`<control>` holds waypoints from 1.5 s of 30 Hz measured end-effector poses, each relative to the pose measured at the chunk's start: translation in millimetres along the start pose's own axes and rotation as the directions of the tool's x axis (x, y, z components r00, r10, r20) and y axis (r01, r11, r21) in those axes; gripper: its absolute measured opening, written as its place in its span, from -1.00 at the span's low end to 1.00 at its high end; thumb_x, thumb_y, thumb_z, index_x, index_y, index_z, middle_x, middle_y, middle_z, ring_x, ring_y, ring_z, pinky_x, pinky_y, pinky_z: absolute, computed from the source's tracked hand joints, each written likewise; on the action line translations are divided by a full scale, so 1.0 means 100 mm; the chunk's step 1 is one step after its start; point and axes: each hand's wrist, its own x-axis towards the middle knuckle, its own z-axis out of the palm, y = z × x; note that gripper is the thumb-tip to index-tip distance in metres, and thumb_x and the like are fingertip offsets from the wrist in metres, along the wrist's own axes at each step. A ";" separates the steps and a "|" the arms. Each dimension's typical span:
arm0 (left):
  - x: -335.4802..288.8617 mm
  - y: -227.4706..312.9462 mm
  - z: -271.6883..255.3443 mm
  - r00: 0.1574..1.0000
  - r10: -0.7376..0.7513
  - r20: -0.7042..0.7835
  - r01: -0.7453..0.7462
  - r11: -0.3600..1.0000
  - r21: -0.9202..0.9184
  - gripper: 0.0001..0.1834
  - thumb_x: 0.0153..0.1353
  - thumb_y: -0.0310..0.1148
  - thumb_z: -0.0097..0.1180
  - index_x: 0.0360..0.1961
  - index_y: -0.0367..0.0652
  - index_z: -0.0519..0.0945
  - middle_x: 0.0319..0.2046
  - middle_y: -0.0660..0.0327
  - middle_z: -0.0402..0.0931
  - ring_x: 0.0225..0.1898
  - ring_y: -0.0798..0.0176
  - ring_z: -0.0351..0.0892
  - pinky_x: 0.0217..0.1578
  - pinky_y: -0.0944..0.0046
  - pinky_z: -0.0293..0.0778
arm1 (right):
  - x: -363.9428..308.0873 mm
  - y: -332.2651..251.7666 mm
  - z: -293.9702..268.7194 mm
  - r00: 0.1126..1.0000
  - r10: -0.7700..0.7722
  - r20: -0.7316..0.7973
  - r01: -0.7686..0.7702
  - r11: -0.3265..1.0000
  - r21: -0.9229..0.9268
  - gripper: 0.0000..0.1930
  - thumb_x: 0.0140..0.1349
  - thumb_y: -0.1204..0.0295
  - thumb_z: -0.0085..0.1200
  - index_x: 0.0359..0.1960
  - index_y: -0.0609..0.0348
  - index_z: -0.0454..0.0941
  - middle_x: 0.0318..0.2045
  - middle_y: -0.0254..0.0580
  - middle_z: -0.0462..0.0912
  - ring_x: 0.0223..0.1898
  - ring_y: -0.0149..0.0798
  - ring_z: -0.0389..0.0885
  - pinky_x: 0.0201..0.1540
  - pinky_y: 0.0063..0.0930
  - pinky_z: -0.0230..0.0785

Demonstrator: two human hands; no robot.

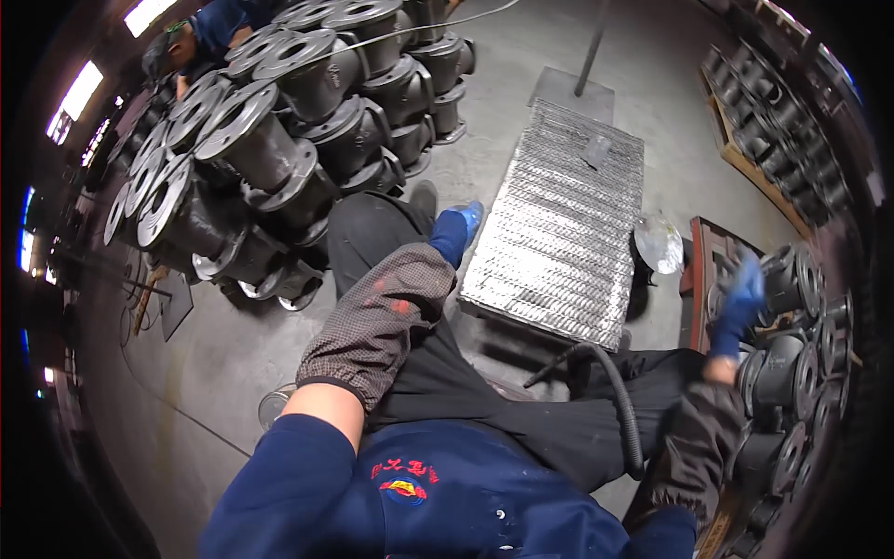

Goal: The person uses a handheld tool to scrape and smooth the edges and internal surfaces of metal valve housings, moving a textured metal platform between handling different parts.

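My left hand [458, 226], in a blue glove with a checked sleeve cover, lies by my black-trousered knee at the near left edge of a ribbed metal platform [568, 233]; nothing shows in it. My right hand [742, 300], also blue-gloved and blurred, reaches out to the right and touches a black flanged pipe fitting [792, 279] in a pile of such fittings. Its grip is too blurred to read. A black corrugated hose [622, 396] curves across my lap between the two arms.
Stacked dark flanged fittings [251, 140] fill the left side, with another person [191, 37] bent behind them. More fittings sit on a wooden rack [773, 112] at the far right. A shiny round object [658, 242] lies beside the platform. A post on a base plate [575, 88] stands beyond.
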 end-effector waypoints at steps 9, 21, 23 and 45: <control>0.00 -0.23 0.67 0.905 -0.301 0.301 0.380 0.890 -0.252 -0.31 0.30 0.18 -0.35 0.04 -0.24 0.44 -0.05 -0.04 0.51 -0.06 -0.09 0.53 -0.01 -0.04 0.40 | -0.71 1.47 0.87 0.973 0.164 0.162 0.111 0.282 -0.953 -0.80 0.07 0.18 0.03 -0.45 -0.02 0.60 -0.46 -0.17 0.60 -0.38 -0.03 0.59 -0.39 -0.07 0.42; 0.56 -0.58 0.88 0.783 -0.019 0.621 0.579 0.386 -0.718 -0.31 0.33 0.16 -0.40 0.17 -0.19 0.38 0.04 0.11 0.48 -0.03 0.09 0.48 0.04 0.18 0.37 | -0.59 2.69 0.51 0.946 0.320 0.055 -0.207 0.725 -0.657 -0.63 0.27 0.17 -0.18 -0.08 0.08 0.55 -0.20 0.15 0.59 -0.14 0.17 0.53 -0.09 -0.17 0.36; 0.45 -0.30 0.95 0.751 -0.072 0.656 0.631 0.369 -0.682 -0.30 0.32 0.17 -0.38 0.18 -0.19 0.36 0.05 0.10 0.47 -0.02 0.08 0.48 0.02 0.18 0.38 | -0.57 2.88 0.32 0.934 0.356 -0.035 -0.291 0.698 -0.655 -0.62 0.28 0.18 -0.19 -0.10 0.16 0.56 -0.21 0.18 0.59 -0.15 0.17 0.53 -0.11 -0.20 0.37; 1.26 -1.10 -0.50 0.951 -0.254 -0.174 0.295 0.914 0.277 -0.39 0.21 0.10 -0.05 -0.11 -0.30 0.56 -0.26 -0.02 0.61 -0.24 0.02 0.54 -0.15 0.15 0.39 | -0.32 2.15 1.25 0.895 0.220 -0.389 -0.409 0.755 -0.512 -0.73 0.23 0.28 -0.12 -0.55 0.10 0.53 -0.53 -0.05 0.62 -0.49 -0.03 0.59 -0.45 -0.18 0.37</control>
